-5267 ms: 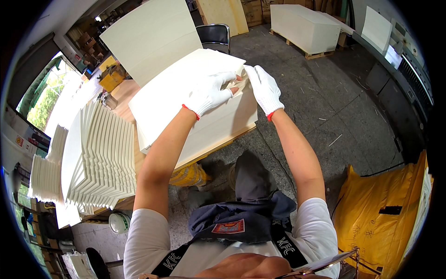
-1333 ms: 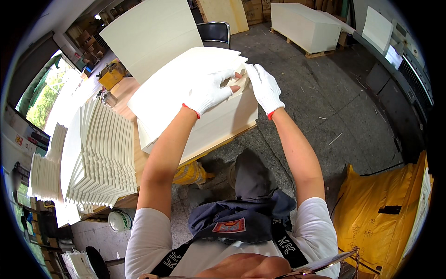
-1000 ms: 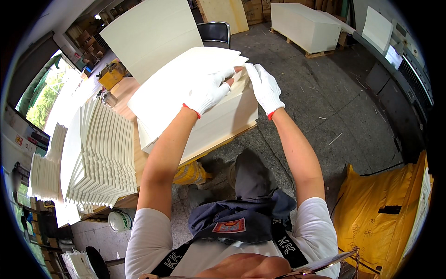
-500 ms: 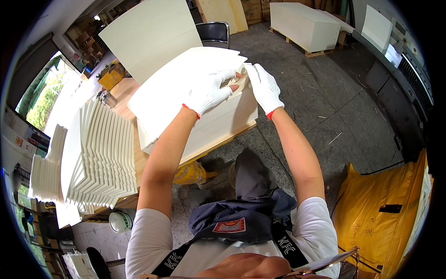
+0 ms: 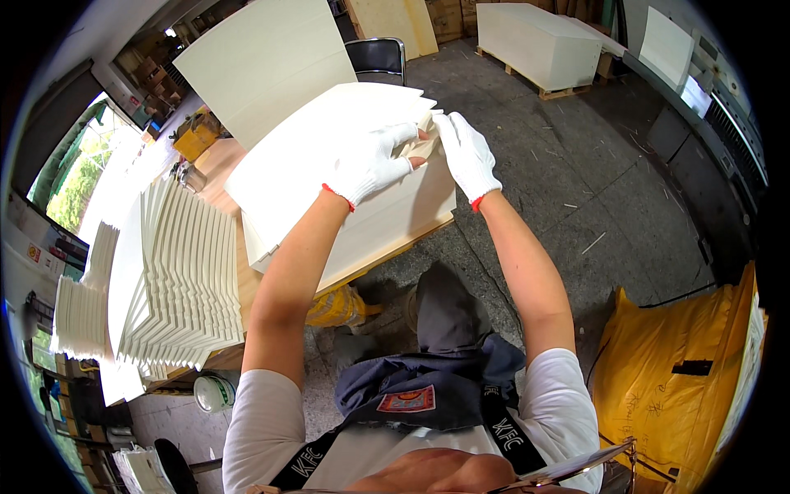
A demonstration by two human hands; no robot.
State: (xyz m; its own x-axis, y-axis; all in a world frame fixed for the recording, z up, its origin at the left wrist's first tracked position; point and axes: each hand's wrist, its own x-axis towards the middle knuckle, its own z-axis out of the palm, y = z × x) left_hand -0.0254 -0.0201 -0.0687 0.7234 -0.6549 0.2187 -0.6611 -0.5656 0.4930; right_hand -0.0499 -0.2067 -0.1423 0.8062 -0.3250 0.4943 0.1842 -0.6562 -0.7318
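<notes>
A thick stack of white card sheets rests on the table before me, its upper sheets fanned apart at the right edge. My left hand, in a white glove with bare thumb and finger tips, lies on that edge. Its thumb and fingers are spread, with sheet edges showing between them. Against the far right corner of the stack, my gloved right hand has its fingers together and bent round the sheet edges. Its fingertips are partly hidden.
Notched white sheets are piled at the left of the wooden table. Behind stands a large upright white board beside a black chair. A pallet load, a yellow wrapped bundle and a white bucket stand on the floor.
My left thumb has shifted slightly to the right along the sheet edges. My right hand stays at the corner almost unmoved.
</notes>
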